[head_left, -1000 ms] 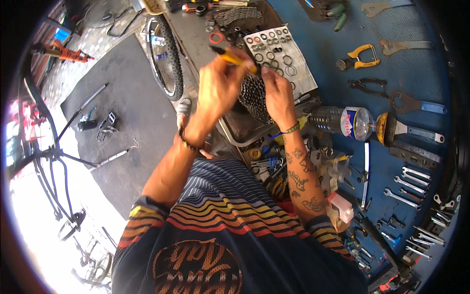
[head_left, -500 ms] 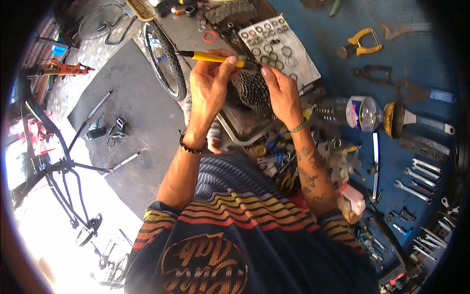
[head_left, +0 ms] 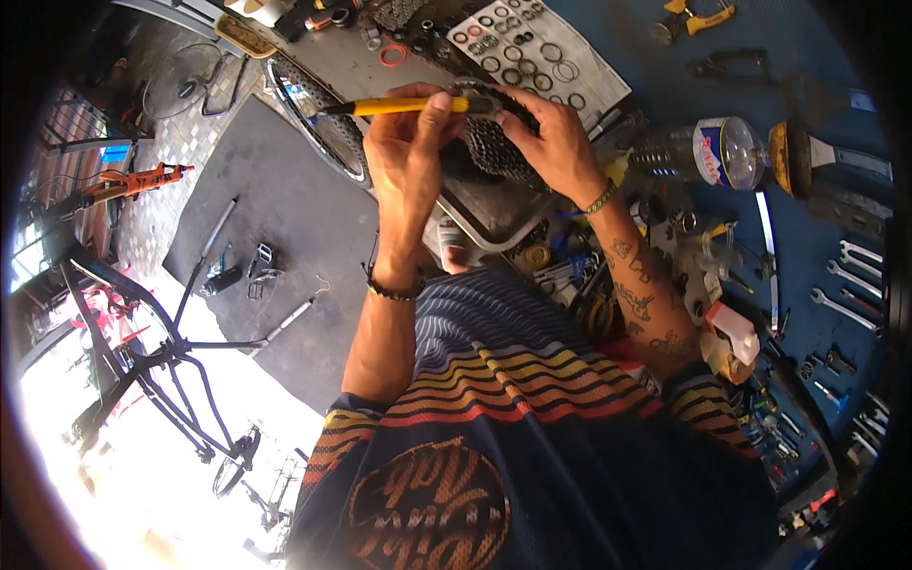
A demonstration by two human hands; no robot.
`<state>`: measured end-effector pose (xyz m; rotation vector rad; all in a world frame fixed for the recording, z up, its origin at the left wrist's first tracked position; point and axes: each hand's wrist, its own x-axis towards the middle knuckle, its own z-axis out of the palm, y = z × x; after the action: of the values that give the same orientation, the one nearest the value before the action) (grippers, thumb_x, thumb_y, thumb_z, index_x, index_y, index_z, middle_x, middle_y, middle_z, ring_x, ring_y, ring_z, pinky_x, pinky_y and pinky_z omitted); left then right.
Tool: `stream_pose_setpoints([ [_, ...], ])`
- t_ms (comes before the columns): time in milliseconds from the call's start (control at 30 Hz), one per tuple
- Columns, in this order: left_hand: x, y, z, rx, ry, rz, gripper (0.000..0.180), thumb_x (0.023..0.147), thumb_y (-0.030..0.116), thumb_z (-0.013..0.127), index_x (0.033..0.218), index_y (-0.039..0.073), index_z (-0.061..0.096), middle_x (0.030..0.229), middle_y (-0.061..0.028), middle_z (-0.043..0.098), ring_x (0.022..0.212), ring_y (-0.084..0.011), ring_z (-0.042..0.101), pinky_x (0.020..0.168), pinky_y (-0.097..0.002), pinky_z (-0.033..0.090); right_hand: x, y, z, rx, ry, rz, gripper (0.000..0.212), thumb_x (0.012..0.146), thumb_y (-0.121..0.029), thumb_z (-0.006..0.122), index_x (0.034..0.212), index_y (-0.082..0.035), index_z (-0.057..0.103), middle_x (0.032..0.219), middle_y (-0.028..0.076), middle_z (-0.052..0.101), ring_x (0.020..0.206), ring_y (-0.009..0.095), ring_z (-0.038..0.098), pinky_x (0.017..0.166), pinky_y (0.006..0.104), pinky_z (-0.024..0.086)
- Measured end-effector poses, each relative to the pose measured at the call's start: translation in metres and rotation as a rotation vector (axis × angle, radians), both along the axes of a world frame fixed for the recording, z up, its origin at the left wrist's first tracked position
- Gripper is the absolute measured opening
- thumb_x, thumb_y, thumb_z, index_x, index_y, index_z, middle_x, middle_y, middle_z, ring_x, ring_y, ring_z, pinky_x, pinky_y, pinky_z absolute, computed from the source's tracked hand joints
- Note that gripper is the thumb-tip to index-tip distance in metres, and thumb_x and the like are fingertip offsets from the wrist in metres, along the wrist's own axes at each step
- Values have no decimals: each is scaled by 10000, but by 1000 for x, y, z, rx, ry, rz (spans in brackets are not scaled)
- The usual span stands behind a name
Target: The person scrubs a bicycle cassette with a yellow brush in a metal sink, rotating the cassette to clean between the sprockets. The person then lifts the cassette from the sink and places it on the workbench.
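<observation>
My left hand (head_left: 407, 142) is closed around a slim yellow-handled tool (head_left: 399, 106), which looks like a brush. Its black tail points left, and its dark grey head reaches the cassette. A bicycle cassette (head_left: 496, 152) with dark, stacked toothed rings stands tilted over a metal tray (head_left: 494, 239). My right hand (head_left: 556, 142) grips the cassette's upper right edge, thumb in front beside the tool's head; its other fingers are partly hidden behind the rings.
Beyond my hands lies a white sheet (head_left: 579, 57) with rows of rings, near a red ring (head_left: 392, 55). A clear plastic bottle (head_left: 665, 152) and wrenches (head_left: 845, 304) are to the right. A bicycle wheel (head_left: 353, 152) and a dark frame (head_left: 176, 347) are left.
My right hand has opened wider and moved onto the cassette's edge from a pinch at the tool's head. The tool now lies nearer level. The whole view has shifted and turned slightly.
</observation>
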<state>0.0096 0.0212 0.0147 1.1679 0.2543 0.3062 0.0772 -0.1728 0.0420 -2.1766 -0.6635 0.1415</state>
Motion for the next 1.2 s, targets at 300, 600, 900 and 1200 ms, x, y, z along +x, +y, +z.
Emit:
stream_pose_setpoints([
  [300,0,-1,7,62,68,68,283,1059,192,752,1211,-39,694,1053,-124,773,907,-173,755,827,-302,640,-1,-7,-3,0,10,7,493,939,-222,798,1372,-14,685,1178,203,785,1067,380,764,939,429,599],
  [600,-9,0,1,182,99,159,259,1053,161,755,1212,-34,690,1066,-120,772,941,-170,757,851,-305,650,1,-11,-3,-67,56,81,649,896,-201,883,1472,-46,627,1317,183,755,1226,302,732,1080,397,551],
  [900,-14,-10,9,91,96,47,280,1056,191,754,1221,-26,692,1042,-114,782,930,-161,761,842,-298,644,3,-11,-8,-3,-2,110,683,869,-174,872,1488,-62,606,1252,188,767,1136,354,749,993,420,581],
  [1200,-19,-12,-9,139,74,85,246,1055,194,758,1166,-21,717,982,-107,798,878,-133,749,795,-291,608,4,-12,1,-38,32,118,687,884,-184,888,1496,-47,608,1326,174,759,1221,310,737,1068,393,552],
])
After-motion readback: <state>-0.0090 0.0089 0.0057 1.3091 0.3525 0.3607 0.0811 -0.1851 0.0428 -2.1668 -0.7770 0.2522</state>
